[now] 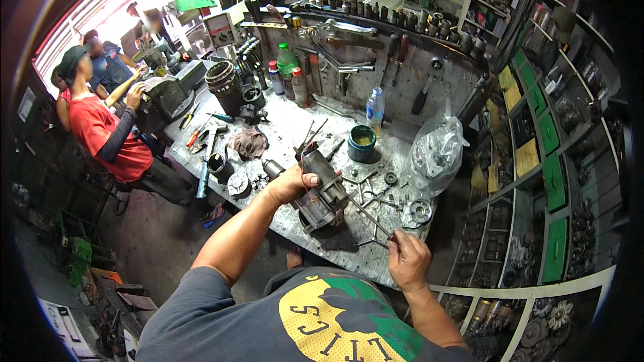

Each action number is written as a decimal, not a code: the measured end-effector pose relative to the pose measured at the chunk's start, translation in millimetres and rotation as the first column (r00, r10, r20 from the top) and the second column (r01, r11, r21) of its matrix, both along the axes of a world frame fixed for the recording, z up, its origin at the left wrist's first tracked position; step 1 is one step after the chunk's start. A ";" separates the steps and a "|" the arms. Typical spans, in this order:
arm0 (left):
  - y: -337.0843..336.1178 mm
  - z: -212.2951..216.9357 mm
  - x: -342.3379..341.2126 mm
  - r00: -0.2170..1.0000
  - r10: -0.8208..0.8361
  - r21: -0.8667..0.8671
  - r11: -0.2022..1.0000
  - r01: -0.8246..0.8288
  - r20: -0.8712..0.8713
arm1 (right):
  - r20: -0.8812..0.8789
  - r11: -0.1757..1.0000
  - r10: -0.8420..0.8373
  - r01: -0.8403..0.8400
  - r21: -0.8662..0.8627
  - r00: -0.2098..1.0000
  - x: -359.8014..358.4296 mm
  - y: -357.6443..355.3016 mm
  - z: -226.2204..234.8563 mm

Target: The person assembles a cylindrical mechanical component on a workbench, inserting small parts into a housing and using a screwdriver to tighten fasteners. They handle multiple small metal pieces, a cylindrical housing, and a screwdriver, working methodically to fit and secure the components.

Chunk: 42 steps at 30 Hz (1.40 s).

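My left hand (295, 185) is wrapped over a dark metal part that looks like a starter motor (320, 206), tilted on the workbench, with thin reddish wires by my thumb. My right hand (408, 259), lower and to the right, is closed on the near end of a thin metal rod-like tool (367, 213). The tool's far end meets the motor's right side; how it engages there I cannot make out. Beside it lie a Y-shaped wrench (362, 186) and a round metal end cover (417, 212). A dark cloth (339, 240) sits against the motor's near end.
Behind stand a blue tub of yellowish grease (362, 142), a clear bottle (375, 108) and a bagged metal part (436, 151). A hammer (206, 161) and rag (248, 142) lie left. A person in red (111, 134) works at the far left. Parts shelves (537, 161) line the right.
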<state>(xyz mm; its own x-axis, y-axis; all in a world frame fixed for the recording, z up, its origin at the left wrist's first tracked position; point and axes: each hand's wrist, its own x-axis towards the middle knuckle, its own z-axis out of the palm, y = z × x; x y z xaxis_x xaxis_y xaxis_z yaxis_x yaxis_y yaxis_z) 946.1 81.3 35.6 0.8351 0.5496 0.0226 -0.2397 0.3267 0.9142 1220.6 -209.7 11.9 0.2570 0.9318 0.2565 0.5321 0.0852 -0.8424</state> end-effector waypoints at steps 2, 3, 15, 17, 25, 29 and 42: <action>0.9 -0.2 -0.1 1.000 -0.015 -0.037 0.999 0.014 -0.019 | 0.240 0.993 -0.001 -0.028 0.116 0.971 1.7 -0.2 -1.4; 0.9 -0.9 -0.6 1.000 -0.014 -0.033 0.999 0.014 0.004 | -0.395 0.824 -0.020 -0.208 -0.527 0.919 7.0 -0.4 -0.5; 2.0 -6.6 -2.6 0.999 0.016 -0.076 0.997 -0.019 -0.041 | -0.040 0.953 0.192 -0.196 -0.233 0.980 2.7 1.9 32.7; 2.8 -6.9 -3.0 0.999 0.003 -0.060 0.998 -0.005 -0.036 | -0.928 0.616 -0.313 -0.700 -0.360 0.201 15.9 8.8 36.2; 6.7 -6.7 6.2 0.966 0.252 -0.094 0.962 -0.256 -0.053 | 0.207 0.991 -0.117 0.129 -0.042 0.971 -11.3 -1.9 22.2; 1.6 -2.4 10.8 0.972 0.228 -0.093 0.968 -0.233 -0.058 | 0.299 0.991 -0.013 0.054 -0.127 0.954 -8.0 -2.5 26.3; -10.1 9.8 12.0 0.940 0.321 -0.054 0.943 -0.329 -0.113 | 0.275 0.987 0.002 0.042 -0.155 0.961 5.8 1.1 52.5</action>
<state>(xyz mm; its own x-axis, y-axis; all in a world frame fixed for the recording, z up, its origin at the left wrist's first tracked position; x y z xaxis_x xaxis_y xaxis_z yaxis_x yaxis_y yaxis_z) 958.1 71.1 45.4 0.6064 0.7886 -0.1021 -0.2510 0.3117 0.9164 1226.4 -208.6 64.3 0.2169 0.9613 0.1698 0.7443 -0.0503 -0.6659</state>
